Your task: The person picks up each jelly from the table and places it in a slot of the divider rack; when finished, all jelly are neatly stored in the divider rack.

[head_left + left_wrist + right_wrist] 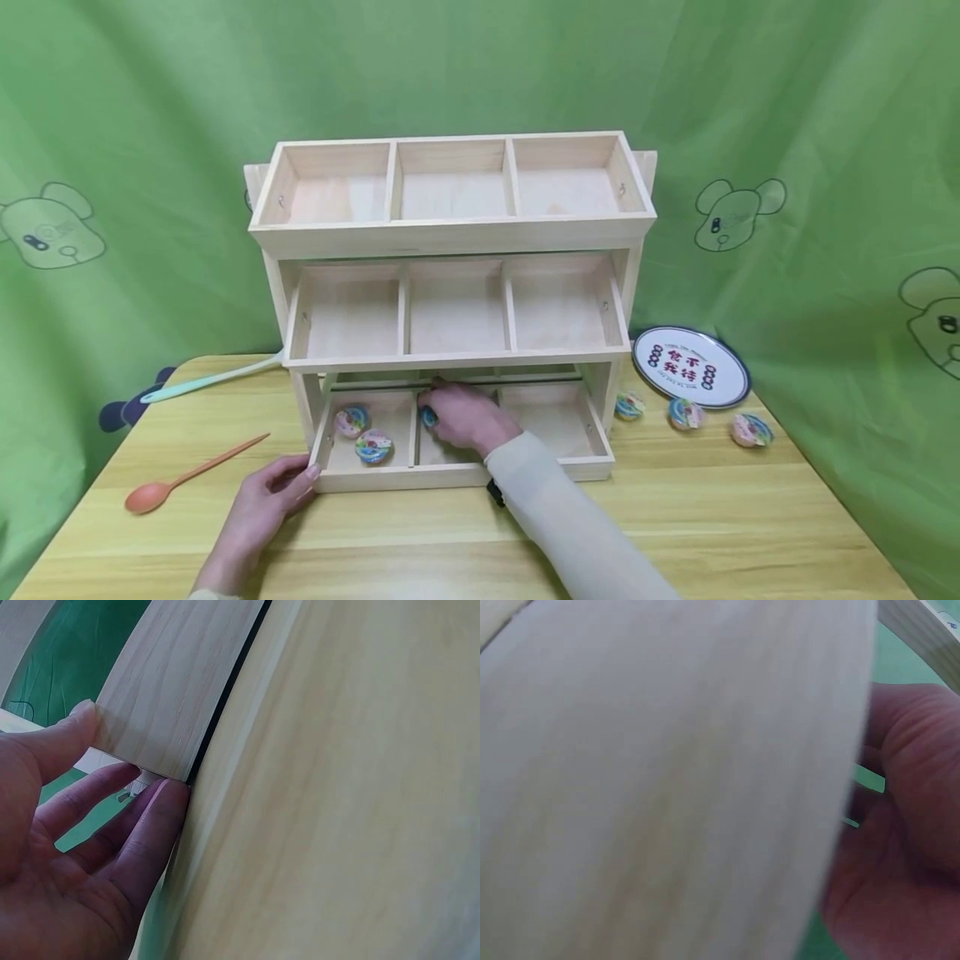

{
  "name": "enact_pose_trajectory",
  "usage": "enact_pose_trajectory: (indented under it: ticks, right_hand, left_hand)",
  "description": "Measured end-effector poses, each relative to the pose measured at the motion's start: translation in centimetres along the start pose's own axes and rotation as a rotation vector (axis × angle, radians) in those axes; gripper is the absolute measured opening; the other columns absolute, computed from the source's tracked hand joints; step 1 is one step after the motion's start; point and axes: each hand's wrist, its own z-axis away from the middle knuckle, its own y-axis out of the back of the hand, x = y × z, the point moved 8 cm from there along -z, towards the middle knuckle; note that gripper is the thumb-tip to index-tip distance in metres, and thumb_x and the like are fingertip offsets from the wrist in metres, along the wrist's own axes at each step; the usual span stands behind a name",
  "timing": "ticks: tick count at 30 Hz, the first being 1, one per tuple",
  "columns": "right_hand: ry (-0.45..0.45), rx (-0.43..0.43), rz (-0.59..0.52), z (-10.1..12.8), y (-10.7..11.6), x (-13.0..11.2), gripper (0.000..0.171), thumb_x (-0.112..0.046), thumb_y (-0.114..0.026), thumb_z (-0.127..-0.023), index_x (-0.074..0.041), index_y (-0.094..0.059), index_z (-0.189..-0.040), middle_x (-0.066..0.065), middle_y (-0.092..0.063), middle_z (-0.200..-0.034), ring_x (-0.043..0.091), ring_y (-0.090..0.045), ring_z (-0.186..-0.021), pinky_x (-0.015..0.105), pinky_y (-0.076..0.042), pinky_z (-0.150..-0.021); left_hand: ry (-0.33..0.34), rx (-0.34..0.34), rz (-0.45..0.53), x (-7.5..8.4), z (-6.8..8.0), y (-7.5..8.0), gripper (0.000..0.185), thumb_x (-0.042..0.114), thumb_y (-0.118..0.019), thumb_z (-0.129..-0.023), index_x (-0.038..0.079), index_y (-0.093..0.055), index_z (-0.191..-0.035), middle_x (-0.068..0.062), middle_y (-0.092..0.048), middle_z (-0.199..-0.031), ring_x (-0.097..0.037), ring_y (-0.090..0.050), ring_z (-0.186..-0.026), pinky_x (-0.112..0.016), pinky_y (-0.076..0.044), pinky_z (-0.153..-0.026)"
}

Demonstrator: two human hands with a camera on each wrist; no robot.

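A wooden three-tier rack stands on the table, its bottom drawer pulled out. My right hand reaches into the drawer's middle compartment and pinches a small round multicoloured sweet. Two more such sweets lie in the left compartment. My left hand holds the drawer's front left corner; in the left wrist view the thumb sits on one face and the fingers on the other. The right wrist view shows only blurred wood and my palm.
Three more sweets lie on the table right of the rack, in front of a round printed plate. An orange spoon and a mint-green spoon lie at the left. Green cloth hangs behind.
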Motion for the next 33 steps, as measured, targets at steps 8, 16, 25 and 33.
enact_pose_trajectory:
  ticks: [8, 16, 25, 33]
  right_hand:
    - [-0.014, -0.002, 0.010, 0.5, 0.2, -0.2, 0.040, -0.023, -0.066, -0.080, -0.020, -0.056, -0.118, 0.004, -0.049, -0.124, 0.015, -0.052, -0.097, 0.028, -0.049, -0.083]
    - [-0.012, 0.024, -0.163, 2.2, 2.1, 0.3, 0.045, -0.028, -0.065, -0.081, -0.025, -0.052, -0.125, 0.003, -0.050, -0.125, 0.017, -0.051, -0.103, 0.035, -0.046, -0.089]
    - [-0.013, 0.049, -0.157, 4.9, 3.5, 2.6, 0.043, -0.032, -0.059, -0.086, -0.011, -0.053, -0.123, 0.003, -0.052, -0.123, 0.019, -0.051, -0.105, 0.034, -0.045, -0.091]
    - [0.019, 0.097, -0.125, 7.1, 4.4, 3.4, 0.041, -0.030, -0.059, -0.086, -0.006, -0.055, -0.119, 0.008, -0.052, -0.120, 0.020, -0.052, -0.101, 0.031, -0.048, -0.086]
  left_hand:
    - [0.001, -0.002, -0.012, -0.1, 0.2, 0.0, 0.051, 0.027, -0.068, -0.079, -0.004, -0.054, -0.117, -0.018, -0.055, -0.111, -0.019, -0.057, -0.094, -0.025, -0.050, -0.081]
    - [-0.011, 0.008, -0.045, -0.2, 0.3, 0.5, 0.051, 0.028, -0.069, -0.078, -0.003, -0.054, -0.116, -0.018, -0.057, -0.107, -0.021, -0.057, -0.092, -0.025, -0.051, -0.080]
    - [-0.014, -0.002, -0.034, 0.0, -0.2, 0.1, 0.051, 0.028, -0.068, -0.079, -0.003, -0.054, -0.117, -0.018, -0.055, -0.111, -0.021, -0.056, -0.095, -0.025, -0.051, -0.081]
    - [-0.007, 0.001, -0.030, -0.2, -0.3, 0.2, 0.053, 0.030, -0.070, -0.078, -0.004, -0.054, -0.116, -0.018, -0.055, -0.110, -0.020, -0.056, -0.094, -0.025, -0.051, -0.081]
